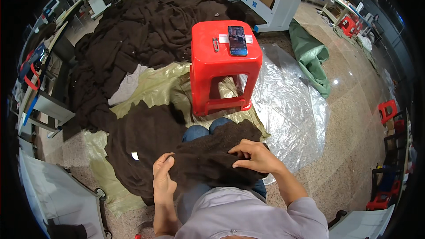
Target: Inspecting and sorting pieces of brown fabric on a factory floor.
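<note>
Across my lap lies a dark brown knitted garment (206, 161), spread between my two hands. My left hand (164, 175) is closed, its thumb and fingers pinching the garment's left edge. On the other side my right hand (254, 156) rests over the cloth with curved fingers, thumb and forefinger apart at the tips; whether any fabric sits between them I cannot make out. A brown garment heap (133, 146) with a small white tag (134, 156) lies left of my knees. Ahead stands a red plastic stool (226, 62) bearing a phone (237, 40) and small thread snips (215, 44).
A large pile of dark brown garments (146, 22) covers the floor beyond, on yellowish plastic sheeting (155, 84). Clear plastic sheet (292, 119) and a green tarp (307, 53) lie to the right. Work tables (274, 4) stand behind, and a grey wheeled cabinet (62, 194) at near left.
</note>
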A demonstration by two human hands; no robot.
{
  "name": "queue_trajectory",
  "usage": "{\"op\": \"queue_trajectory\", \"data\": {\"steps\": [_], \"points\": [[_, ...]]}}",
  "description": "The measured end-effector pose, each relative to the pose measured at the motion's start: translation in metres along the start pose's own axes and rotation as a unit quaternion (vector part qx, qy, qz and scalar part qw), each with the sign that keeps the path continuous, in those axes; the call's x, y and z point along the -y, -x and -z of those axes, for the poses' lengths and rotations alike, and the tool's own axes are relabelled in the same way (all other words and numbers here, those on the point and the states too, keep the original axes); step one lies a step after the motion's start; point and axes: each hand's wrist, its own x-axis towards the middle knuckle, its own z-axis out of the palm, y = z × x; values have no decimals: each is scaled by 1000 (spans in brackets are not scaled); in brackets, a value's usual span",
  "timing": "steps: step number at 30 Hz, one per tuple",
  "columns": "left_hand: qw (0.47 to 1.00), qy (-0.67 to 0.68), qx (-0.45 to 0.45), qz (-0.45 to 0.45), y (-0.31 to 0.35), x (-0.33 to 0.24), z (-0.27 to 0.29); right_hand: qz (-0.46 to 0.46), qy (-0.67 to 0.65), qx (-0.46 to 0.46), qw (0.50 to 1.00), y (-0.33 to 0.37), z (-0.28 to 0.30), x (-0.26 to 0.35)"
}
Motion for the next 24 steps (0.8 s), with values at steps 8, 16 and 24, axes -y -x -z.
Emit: {"op": "queue_trajectory", "data": {"steps": [8, 16, 24], "points": [[998, -17, 66, 6, 0, 1, -21, 114, 49, -138, 983, -11, -49, -8], [999, 8, 34, -24, 2, 0, -20, 11, -289, -236, 928, -9, -45, -1], [954, -254, 150, -51, -9, 19, -50, 270, 2, -183, 945, -13, -61, 44]]}}
